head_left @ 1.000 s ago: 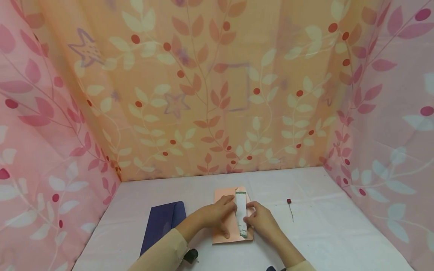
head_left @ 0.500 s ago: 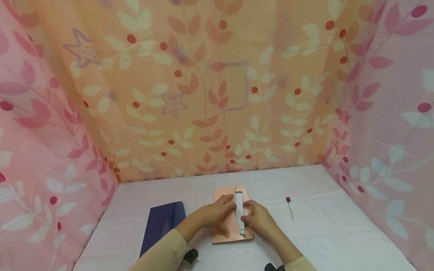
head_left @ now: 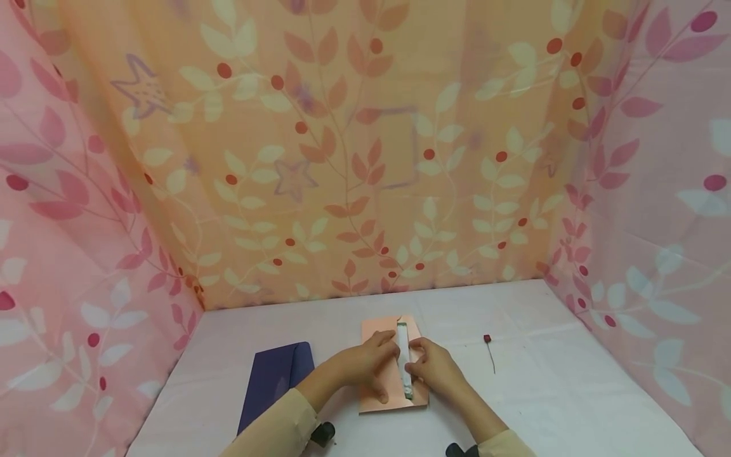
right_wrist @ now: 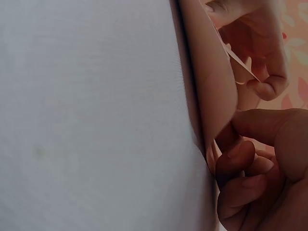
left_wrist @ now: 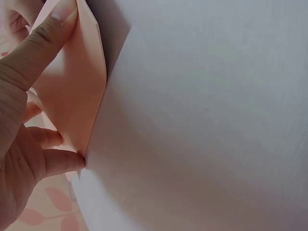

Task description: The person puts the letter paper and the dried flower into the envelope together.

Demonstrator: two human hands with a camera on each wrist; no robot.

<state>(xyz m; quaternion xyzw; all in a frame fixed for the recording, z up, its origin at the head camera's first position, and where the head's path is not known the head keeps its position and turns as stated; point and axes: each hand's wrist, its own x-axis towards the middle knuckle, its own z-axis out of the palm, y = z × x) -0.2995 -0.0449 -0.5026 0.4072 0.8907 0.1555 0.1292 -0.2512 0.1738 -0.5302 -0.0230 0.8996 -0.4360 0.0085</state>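
A peach envelope (head_left: 388, 384) lies on the table, its pointed flap (head_left: 414, 327) spread to the right. Most of a white card (head_left: 403, 355) with green edge markings is hidden inside, and a narrow strip stands out of the envelope's opening. My left hand (head_left: 368, 363) holds the envelope across its body, fingertips at the edge of the opening. In the left wrist view its thumb (left_wrist: 43, 41) rests on the peach paper. My right hand (head_left: 438, 369) pinches the card's right edge over the flap. The right wrist view shows its fingers (right_wrist: 240, 159) curled beside the envelope.
A dark blue envelope (head_left: 268, 379) lies left of the left forearm. To the right, a small dried red rose (head_left: 487, 339) with a thin stem lies on the white tablecloth (head_left: 542, 381). Floral curtains (head_left: 354, 158) close off the back and sides.
My right hand has moved slightly left with the card. The strip showing outside the envelope has become narrower. My left hand has stayed in place.
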